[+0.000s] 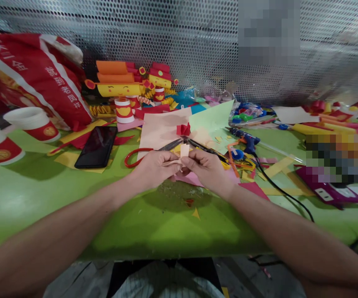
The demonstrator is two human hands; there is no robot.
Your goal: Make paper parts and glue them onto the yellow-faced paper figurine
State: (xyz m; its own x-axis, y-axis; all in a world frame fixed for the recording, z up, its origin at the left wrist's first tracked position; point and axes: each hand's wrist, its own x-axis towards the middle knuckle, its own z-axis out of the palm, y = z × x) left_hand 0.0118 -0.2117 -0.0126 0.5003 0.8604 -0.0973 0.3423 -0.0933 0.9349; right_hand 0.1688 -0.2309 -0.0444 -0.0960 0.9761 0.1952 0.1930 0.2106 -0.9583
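Note:
Both hands meet over the middle of the green table, around a small folded strip of pale peach paper (184,151). My left hand (157,166) is closed, pinching the strip's lower left part between thumb and fingers. On its other side my right hand (206,166) is closed on the same strip, whose end stands upright between the fingertips. Just beyond the hands lie red-handled scissors (135,157), a peach sheet (160,124), a light green sheet (211,120) and a small folded red paper piece (183,130). Pink paper (225,176) shows below the right hand.
A black phone (96,147) and paper cups (34,124) are on the left. Paper figures (119,89) stand behind. To the right are a blue glue gun (248,140) with a black cable, paper scraps and a purple power strip (324,188).

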